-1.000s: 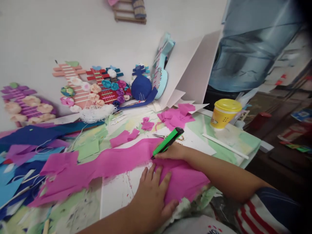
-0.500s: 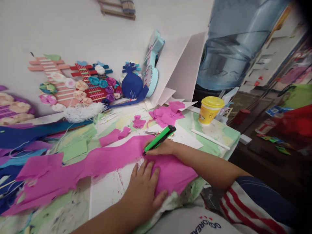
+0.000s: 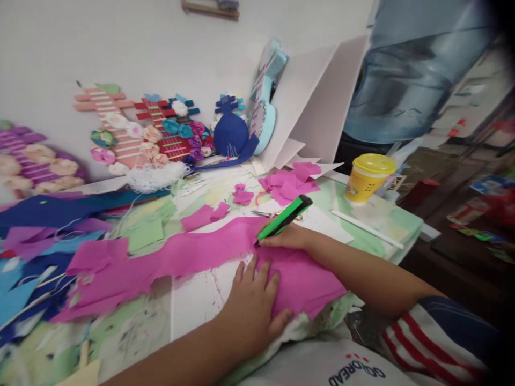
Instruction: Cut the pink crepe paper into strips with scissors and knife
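A green and black marker is held in my right hand, its tip down against a long, ragged-edged piece of magenta crepe paper. My left hand lies flat with fingers spread, pressing the magenta paper just in front of the marker tip. Under both is a white sheet with dark pink marks. Scissors lie just behind the marker, partly covered by it. Smaller magenta scraps sit farther back.
Paper-craft instruments with rosettes lean on the wall. A yellow lidded cup and a white stick are at the right, near the table edge. Blue paper pieces pile up at the left. A large water bottle stands behind the cup.
The whole view has shifted, so everything appears farther right. The marker tip stays at nearly the same spot on the magenta paper, and both hands keep their places.
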Available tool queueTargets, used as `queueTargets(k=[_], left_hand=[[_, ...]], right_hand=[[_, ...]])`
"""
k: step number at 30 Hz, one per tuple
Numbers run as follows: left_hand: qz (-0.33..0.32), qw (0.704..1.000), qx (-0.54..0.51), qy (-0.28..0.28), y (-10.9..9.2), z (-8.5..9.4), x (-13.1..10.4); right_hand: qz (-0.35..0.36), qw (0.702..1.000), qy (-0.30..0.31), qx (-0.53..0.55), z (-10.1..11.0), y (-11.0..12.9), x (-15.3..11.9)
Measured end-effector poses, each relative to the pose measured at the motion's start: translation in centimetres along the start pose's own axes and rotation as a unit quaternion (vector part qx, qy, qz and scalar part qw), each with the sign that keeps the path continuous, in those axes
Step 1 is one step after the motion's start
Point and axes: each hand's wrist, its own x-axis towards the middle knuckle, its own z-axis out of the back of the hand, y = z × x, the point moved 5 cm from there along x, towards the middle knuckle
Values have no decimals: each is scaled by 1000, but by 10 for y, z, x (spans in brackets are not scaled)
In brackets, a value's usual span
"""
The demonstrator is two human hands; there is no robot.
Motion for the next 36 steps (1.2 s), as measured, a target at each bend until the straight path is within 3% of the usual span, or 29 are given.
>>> queueTargets(k=[12,18,26,36], left_hand=[[-7,1000,5,1,0,1,2],[-4,1000,9,5,-2,-1,3],[5,1000,7,11,-2,-2,3],[12,1000,4,9,-1,-2,2]], right_hand=[[-32,999,14,-37,-1,-5,6],[-51,998,-29,-5,5,-13,2],[-43,999,-9,-32,0,-11,3],[-7,999,-38,-20,7,-10,-3]])
